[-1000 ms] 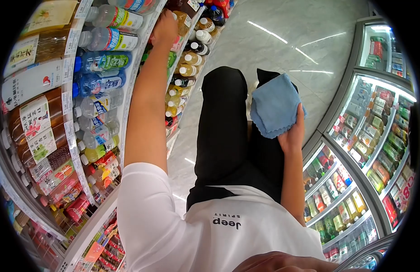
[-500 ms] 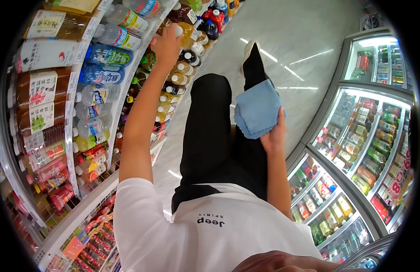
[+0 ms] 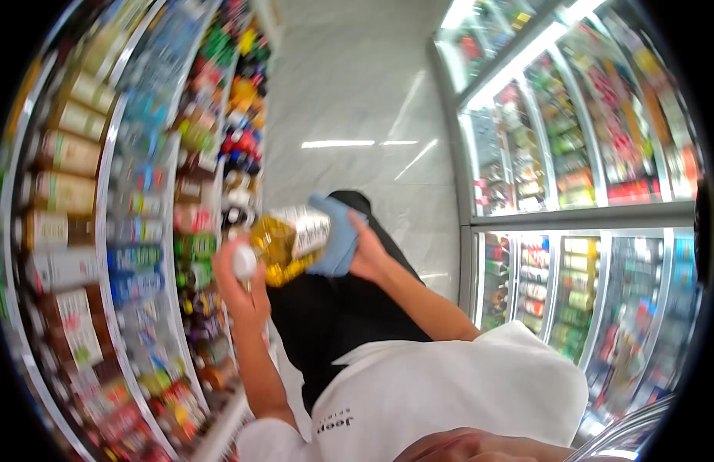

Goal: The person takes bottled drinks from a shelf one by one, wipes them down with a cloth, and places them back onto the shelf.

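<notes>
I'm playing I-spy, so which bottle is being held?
The clear bottle of golden drink with the white cap, between the left fingers and the blue cloth; the others are on shelves.

yellow bottle (image 3: 284,240): base hidden by blue cloth (image 3: 344,240), label print blurred | right hand (image 3: 367,252): fingertips partly behind cloth | shelf bottles (image 3: 67,192): lettering smeared | fridge (image 3: 463,223): cut off at top, contents blurred

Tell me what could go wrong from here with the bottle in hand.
The bottle lies tilted, gripped by the left hand near its white cap; it might slip and fall to the floor.
The blue cloth in the right hand may slide against it, weakening that support.
A swing left could knock the shelved bottles.
</notes>
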Available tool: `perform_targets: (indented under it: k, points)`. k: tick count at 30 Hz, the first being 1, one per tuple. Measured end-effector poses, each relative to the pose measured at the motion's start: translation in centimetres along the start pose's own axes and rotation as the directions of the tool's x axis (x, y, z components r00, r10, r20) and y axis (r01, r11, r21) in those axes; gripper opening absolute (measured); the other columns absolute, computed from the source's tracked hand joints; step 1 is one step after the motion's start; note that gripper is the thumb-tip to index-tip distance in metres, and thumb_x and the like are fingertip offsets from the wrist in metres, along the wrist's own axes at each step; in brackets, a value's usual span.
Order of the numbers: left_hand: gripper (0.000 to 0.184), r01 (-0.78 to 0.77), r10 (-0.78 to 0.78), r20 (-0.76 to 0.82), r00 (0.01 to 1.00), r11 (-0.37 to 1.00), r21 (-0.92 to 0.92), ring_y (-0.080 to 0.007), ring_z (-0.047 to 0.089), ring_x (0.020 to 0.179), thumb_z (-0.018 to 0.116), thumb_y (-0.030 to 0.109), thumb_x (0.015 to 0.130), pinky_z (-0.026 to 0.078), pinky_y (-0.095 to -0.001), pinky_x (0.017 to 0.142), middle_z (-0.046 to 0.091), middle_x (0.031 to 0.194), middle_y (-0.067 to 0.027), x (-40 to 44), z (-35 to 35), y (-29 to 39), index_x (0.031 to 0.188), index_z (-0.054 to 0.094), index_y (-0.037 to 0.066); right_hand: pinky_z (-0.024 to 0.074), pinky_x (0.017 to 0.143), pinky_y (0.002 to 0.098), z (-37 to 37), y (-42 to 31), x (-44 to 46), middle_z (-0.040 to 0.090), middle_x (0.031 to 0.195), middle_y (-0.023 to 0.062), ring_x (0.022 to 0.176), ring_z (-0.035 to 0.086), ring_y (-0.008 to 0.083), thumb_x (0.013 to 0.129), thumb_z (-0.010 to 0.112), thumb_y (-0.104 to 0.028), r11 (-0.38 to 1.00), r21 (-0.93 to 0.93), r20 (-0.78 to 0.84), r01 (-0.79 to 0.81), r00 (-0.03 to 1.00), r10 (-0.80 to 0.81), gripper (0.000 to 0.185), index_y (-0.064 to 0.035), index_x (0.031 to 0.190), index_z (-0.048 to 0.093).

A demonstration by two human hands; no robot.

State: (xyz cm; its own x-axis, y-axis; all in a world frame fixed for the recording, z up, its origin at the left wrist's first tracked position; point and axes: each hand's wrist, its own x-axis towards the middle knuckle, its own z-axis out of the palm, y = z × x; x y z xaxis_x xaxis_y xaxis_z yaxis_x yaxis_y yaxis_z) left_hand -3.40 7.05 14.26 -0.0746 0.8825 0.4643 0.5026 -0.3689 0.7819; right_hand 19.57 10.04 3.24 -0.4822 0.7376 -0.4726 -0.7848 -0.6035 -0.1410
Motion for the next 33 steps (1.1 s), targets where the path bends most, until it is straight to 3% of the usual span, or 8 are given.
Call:
perform_targets:
  k: [6,14,16,19,22,26,30,33]
  points:
    - [0.041,-0.103,0.113,0.219,0.969,0.993,-0.059,-0.0383,0.057,0.110,0.069,0.017,0.090,0.044,-0.0458,0.097,0.059,0.121,-0.0218,-5.4,3.4,6.0,0.123,0.054,-0.001,0.0417,0.111,0.0434,-2.2,1.8,-5.4,0.056,0.141,0.0130,0.128,0.056,0.0275,0.108,0.025,-0.046,0.999,0.023,0.143,-0.041,0.989,0.037,0.059,-0.0050,0.145,0.046]
    - [0.052,-0.088,0.090,-0.003,0.996,0.962,-0.259,-0.0364,0.053,0.118,0.064,0.026,0.097,0.044,-0.0496,0.101,0.050,0.129,-0.0204,-9.3,5.6,7.0,0.132,0.042,-0.005,0.0451,0.108,0.0415,-2.1,3.6,-7.3,0.057,0.141,0.0111,0.125,0.058,0.0247,0.107,0.034,-0.046,0.996,0.072,0.148,-0.042,0.988,0.031,0.055,-0.0077,0.144,0.048]
    - [0.064,0.051,-0.055,-0.002,0.998,0.937,-0.346,-0.0378,0.048,0.125,0.068,0.034,0.093,0.040,-0.0514,0.105,0.046,0.135,-0.0208,-9.3,6.3,8.0,0.135,0.039,-0.005,0.0457,0.108,0.0413,-1.4,4.0,-7.9,0.058,0.138,0.0110,0.124,0.058,0.0246,0.106,0.038,-0.046,0.992,0.111,0.186,-0.054,0.982,0.033,0.053,-0.0077,0.140,0.051]
    - [0.081,-0.176,0.205,0.221,0.953,0.974,-0.144,-0.0389,0.043,0.131,0.074,0.041,0.086,0.036,-0.0513,0.109,0.042,0.140,-0.0214,-8.4,5.5,8.2,0.142,0.034,-0.003,0.0423,0.110,0.0412,-1.5,4.7,-8.4,0.054,0.144,0.0096,0.129,0.054,0.0242,0.107,0.032,-0.045,0.987,0.145,0.198,-0.073,0.979,0.043,0.054,-0.0088,0.144,0.048]
    - [0.097,-0.201,0.248,0.310,0.918,0.963,-0.178,-0.0330,0.037,0.138,0.083,0.026,0.073,0.030,-0.0477,0.116,0.036,0.148,-0.0181,-8.7,5.1,7.8,0.149,0.028,0.001,0.0411,0.111,0.0407,-2.0,4.8,-8.7,0.055,0.144,0.0093,0.128,0.055,0.0240,0.107,0.033,-0.047,0.986,0.141,0.189,-0.093,0.980,0.065,0.055,-0.0088,0.143,0.049]
    - [0.112,0.084,-0.021,0.289,0.957,0.974,-0.209,-0.0352,0.043,0.134,0.088,0.038,0.065,0.037,-0.0489,0.112,0.034,0.149,-0.0190,-12.0,4.9,4.5,0.150,0.025,0.002,0.0411,0.111,0.0397,-1.8,5.5,-9.8,0.056,0.143,0.0088,0.128,0.055,0.0230,0.106,0.035,-0.049,0.992,0.088,0.221,-0.086,0.973,0.065,0.056,-0.0089,0.142,0.051]
    - [0.113,0.144,0.015,0.316,0.949,0.869,-0.474,-0.0344,0.044,0.137,0.086,0.042,0.066,0.036,-0.0468,0.114,0.040,0.149,-0.0208,-13.5,6.7,2.7,0.150,0.025,-0.001,0.0426,0.109,0.0379,-2.8,7.5,-9.9,0.053,0.145,0.0055,0.127,0.055,0.0207,0.106,0.035,-0.046,0.991,0.086,0.308,-0.104,0.949,0.072,0.052,-0.0131,0.143,0.051]
    - [0.107,0.132,0.056,0.355,0.933,0.866,-0.482,-0.0360,0.044,0.137,0.082,0.042,0.071,0.036,-0.0476,0.114,0.042,0.148,-0.0224,-13.6,7.3,-0.2,0.148,0.026,-0.005,0.0466,0.105,0.0358,-3.3,8.3,-10.0,0.058,0.140,0.0048,0.122,0.057,0.0188,0.107,0.036,-0.045,0.993,0.100,0.295,-0.069,0.955,0.037,0.049,-0.0142,0.140,0.054]
